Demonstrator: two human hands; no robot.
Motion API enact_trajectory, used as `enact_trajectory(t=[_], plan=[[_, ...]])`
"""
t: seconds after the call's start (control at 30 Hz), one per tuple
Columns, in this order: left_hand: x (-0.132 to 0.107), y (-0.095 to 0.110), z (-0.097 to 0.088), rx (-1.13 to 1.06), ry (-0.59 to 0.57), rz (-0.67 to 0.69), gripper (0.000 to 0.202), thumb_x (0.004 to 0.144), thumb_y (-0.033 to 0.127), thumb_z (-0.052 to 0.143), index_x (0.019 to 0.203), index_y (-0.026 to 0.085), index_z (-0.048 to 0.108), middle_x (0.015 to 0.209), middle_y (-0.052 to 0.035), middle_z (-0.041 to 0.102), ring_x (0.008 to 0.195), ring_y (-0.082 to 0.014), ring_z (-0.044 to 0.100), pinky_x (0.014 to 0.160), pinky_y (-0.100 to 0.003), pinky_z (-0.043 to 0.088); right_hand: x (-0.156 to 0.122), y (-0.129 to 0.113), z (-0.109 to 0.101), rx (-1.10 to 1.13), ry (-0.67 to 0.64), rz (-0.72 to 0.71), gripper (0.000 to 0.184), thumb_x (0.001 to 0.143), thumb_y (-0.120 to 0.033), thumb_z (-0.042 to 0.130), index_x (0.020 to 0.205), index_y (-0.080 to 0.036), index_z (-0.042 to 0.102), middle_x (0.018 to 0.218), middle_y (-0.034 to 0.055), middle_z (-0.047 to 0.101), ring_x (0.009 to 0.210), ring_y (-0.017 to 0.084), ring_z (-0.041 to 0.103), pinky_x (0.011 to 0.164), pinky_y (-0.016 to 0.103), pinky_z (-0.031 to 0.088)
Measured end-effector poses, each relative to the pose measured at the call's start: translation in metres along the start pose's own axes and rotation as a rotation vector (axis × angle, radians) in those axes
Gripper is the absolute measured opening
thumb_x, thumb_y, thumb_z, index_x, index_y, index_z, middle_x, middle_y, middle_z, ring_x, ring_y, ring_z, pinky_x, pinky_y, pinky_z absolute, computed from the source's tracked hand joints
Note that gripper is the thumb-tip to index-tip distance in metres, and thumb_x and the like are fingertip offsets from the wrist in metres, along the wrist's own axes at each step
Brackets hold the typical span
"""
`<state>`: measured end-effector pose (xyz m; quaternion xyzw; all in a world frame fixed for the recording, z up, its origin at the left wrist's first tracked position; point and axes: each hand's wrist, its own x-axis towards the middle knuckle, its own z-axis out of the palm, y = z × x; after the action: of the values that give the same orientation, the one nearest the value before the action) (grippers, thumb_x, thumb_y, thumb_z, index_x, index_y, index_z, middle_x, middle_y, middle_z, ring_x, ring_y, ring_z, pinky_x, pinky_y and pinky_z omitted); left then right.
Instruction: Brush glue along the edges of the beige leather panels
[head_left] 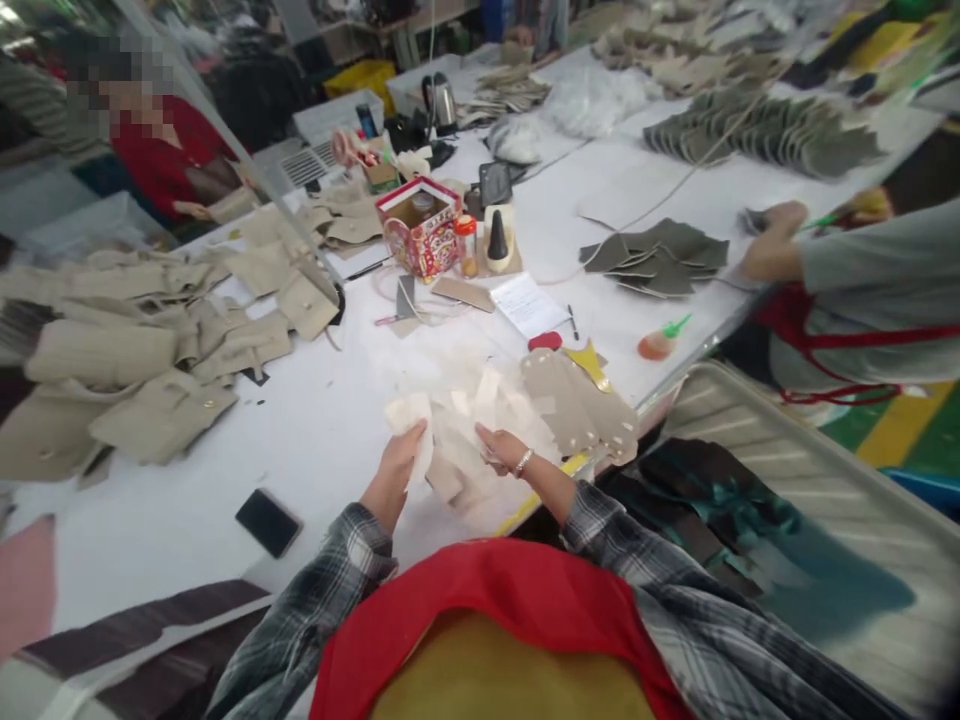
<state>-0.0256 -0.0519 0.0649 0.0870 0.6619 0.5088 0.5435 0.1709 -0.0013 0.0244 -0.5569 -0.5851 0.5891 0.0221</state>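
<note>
My left hand [400,455] is closed on a small cream-coloured cut piece [409,411], holding it just above the white table [315,430]. My right hand [501,447], with a bracelet at the wrist, rests on a loose heap of pale cut pieces [480,400] near the table's front edge; its fingers curl into the heap, and what they hold is blurred. Tan pieces with holes [577,400] lie just right of the heap, beside a yellow piece [589,362] and a red one [545,341].
A black phone [268,521] lies at front left. Beige sewn parts [150,340] are piled at left. A red patterned box [420,225], bottles, a paper sheet [529,303] and an orange glue bottle [660,342] stand mid-table. Grey pieces [656,257] lie right, where another person's hand [772,245] works. A second person sits far left.
</note>
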Motion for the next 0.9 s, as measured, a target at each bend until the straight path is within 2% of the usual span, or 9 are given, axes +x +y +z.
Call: enact_trajectory(t=[0.07, 0.13, 0.23, 0.33, 0.43, 0.57, 0.67, 0.77, 0.9], plan=[[0.001, 0.000, -0.005, -0.075, 0.073, 0.011, 0.018, 0.069, 0.027, 0.070, 0.075, 0.012, 0.063, 0.053, -0.0001, 0.060, 0.047, -0.0133, 0.056, 0.051, -0.026, 0.047, 0.003, 0.005, -0.009, -0.095, 0.065, 0.022, 0.068, 0.086, -0.064, 0.020, 0.064, -0.014, 0.059, 0.053, 0.0102, 0.058, 0.058, 0.018, 0.060, 0.056, 0.028, 0.045], [0.003, -0.003, -0.004, -0.133, 0.142, 0.037, 0.021, 0.065, 0.025, 0.073, 0.078, 0.011, 0.063, 0.058, -0.0020, 0.063, 0.054, -0.0152, 0.060, 0.056, -0.027, 0.049, 0.002, 0.007, -0.015, -0.202, 0.189, 0.023, 0.057, 0.085, -0.060, 0.036, 0.082, -0.010, 0.061, 0.082, 0.0190, 0.064, 0.085, 0.025, 0.062, 0.072, 0.032, 0.045], [0.003, -0.012, 0.004, -0.150, 0.219, 0.087, 0.026, 0.058, 0.022, 0.079, 0.077, 0.010, 0.064, 0.071, -0.0069, 0.068, 0.067, -0.0188, 0.064, 0.062, -0.028, 0.050, -0.002, -0.004, -0.007, -0.298, 0.348, -0.097, 0.059, 0.075, -0.057, 0.055, 0.107, -0.008, 0.054, 0.112, 0.0220, 0.057, 0.101, 0.026, 0.056, 0.082, 0.034, 0.042], [0.001, -0.018, 0.013, -0.175, 0.158, 0.089, 0.027, 0.056, 0.021, 0.079, 0.077, 0.010, 0.064, 0.074, -0.0077, 0.068, 0.067, -0.0184, 0.063, 0.062, -0.028, 0.050, -0.005, -0.027, 0.023, -0.173, 0.182, -0.278, 0.050, 0.074, -0.053, 0.058, 0.104, -0.013, 0.054, 0.095, 0.0102, 0.064, 0.082, 0.017, 0.060, 0.072, 0.026, 0.044], [-0.003, -0.015, 0.014, -0.237, -0.007, 0.020, 0.021, 0.061, 0.019, 0.075, 0.077, 0.010, 0.063, 0.065, -0.0038, 0.064, 0.056, -0.0128, 0.059, 0.058, -0.025, 0.047, -0.001, -0.041, 0.044, -0.041, 0.057, -0.296, 0.028, 0.074, -0.043, 0.060, 0.082, -0.016, 0.057, 0.069, 0.0001, 0.061, 0.064, 0.012, 0.055, 0.058, 0.022, 0.041], [-0.007, -0.002, -0.001, -0.250, -0.117, -0.068, 0.018, 0.064, 0.012, 0.071, 0.079, 0.009, 0.063, 0.059, -0.0019, 0.060, 0.048, -0.0105, 0.054, 0.054, -0.025, 0.046, 0.011, -0.030, 0.024, 0.011, 0.109, -0.149, 0.036, 0.083, -0.042, 0.046, 0.056, -0.019, 0.047, 0.044, -0.0022, 0.044, 0.045, 0.011, 0.045, 0.045, 0.022, 0.034], [-0.010, 0.001, -0.007, -0.256, -0.138, -0.078, 0.014, 0.065, 0.012, 0.071, 0.076, 0.010, 0.063, 0.059, -0.0018, 0.060, 0.050, -0.0100, 0.055, 0.056, -0.025, 0.046, 0.015, -0.022, 0.005, 0.007, 0.117, -0.121, 0.044, 0.085, -0.044, 0.042, 0.048, -0.020, 0.039, 0.039, -0.0022, 0.037, 0.040, 0.011, 0.039, 0.042, 0.023, 0.030], [-0.014, -0.006, 0.002, -0.243, -0.141, -0.129, 0.012, 0.066, 0.016, 0.072, 0.069, 0.009, 0.063, 0.058, -0.0031, 0.060, 0.049, -0.0093, 0.052, 0.054, -0.024, 0.045, 0.011, -0.028, 0.007, 0.026, 0.051, -0.185, 0.045, 0.083, -0.047, 0.046, 0.048, -0.019, 0.042, 0.047, -0.0007, 0.045, 0.045, 0.010, 0.042, 0.045, 0.022, 0.032], [-0.016, -0.010, 0.016, -0.227, -0.144, -0.162, 0.014, 0.062, 0.015, 0.075, 0.066, 0.008, 0.063, 0.050, -0.0019, 0.057, 0.045, -0.0108, 0.051, 0.051, -0.025, 0.042, 0.001, -0.033, 0.022, -0.037, -0.180, -0.377, 0.042, 0.084, -0.048, 0.043, 0.058, -0.017, 0.053, 0.052, -0.0023, 0.048, 0.050, 0.009, 0.044, 0.048, 0.021, 0.033]])
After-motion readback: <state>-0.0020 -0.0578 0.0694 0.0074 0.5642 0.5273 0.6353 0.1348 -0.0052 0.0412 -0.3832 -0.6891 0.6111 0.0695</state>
